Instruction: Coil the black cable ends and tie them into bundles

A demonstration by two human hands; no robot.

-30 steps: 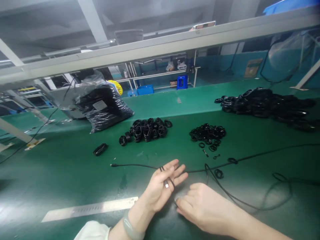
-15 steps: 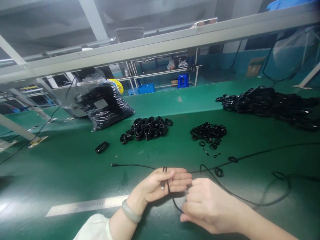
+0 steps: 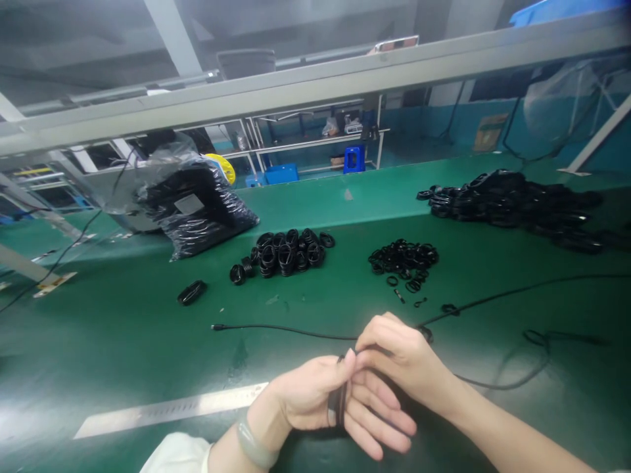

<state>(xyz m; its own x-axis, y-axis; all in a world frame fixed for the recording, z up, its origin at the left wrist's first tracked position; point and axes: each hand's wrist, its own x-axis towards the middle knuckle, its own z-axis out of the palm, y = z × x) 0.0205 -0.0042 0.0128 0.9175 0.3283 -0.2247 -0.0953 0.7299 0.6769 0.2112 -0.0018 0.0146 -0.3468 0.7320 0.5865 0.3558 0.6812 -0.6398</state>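
A black cable (image 3: 341, 402) passes in a few turns across the palm of my left hand (image 3: 315, 394). The thumb presses on it, while the fingers stretch out and spread apart. My right hand (image 3: 401, 351) is closed in a pinch by the left thumb, at the cable; its fingertips partly hide what they grip. Behind both hands another stretch of black cable (image 3: 280, 328), with a plug (image 3: 217, 327) at its left end, lies on the green table (image 3: 162, 355). Right of my right hand, a loose loop of cable (image 3: 513, 384) rests on the surface.
Coiled cables (image 3: 286, 253) stand grouped in the middle, with one coil (image 3: 192, 292) apart at left. Small black rings (image 3: 404, 257) lie in a heap. A larger black pile (image 3: 507, 200) is at back right, a plastic bag (image 3: 202, 203) at back left. A steel ruler (image 3: 167, 410) lies in front.
My right hand has moved up and left to the left thumb, bringing the cable round. The left hand has tilted, with its fingers now pointing down to the right. The view has shifted slightly.
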